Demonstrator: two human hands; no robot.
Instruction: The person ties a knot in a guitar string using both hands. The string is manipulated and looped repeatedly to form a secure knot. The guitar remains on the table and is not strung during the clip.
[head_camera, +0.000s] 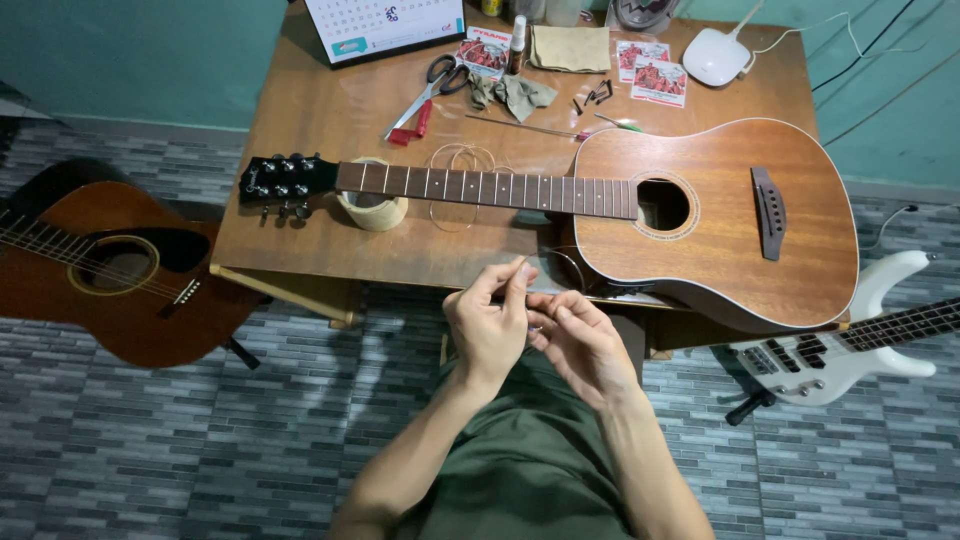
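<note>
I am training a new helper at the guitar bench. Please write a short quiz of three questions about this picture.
1. True or false: the brown guitar on the table has all its strings fitted.
2. What props up the guitar's neck? A) a roll of tape B) the scissors C) the calendar
3. What do the left hand and the right hand hold between them?

Key
1. False: no strings show on the neck or over the sound hole.
2. A
3. A thin wire, seemingly a guitar string, pinched in the fingertips in front of the table edge.
</note>
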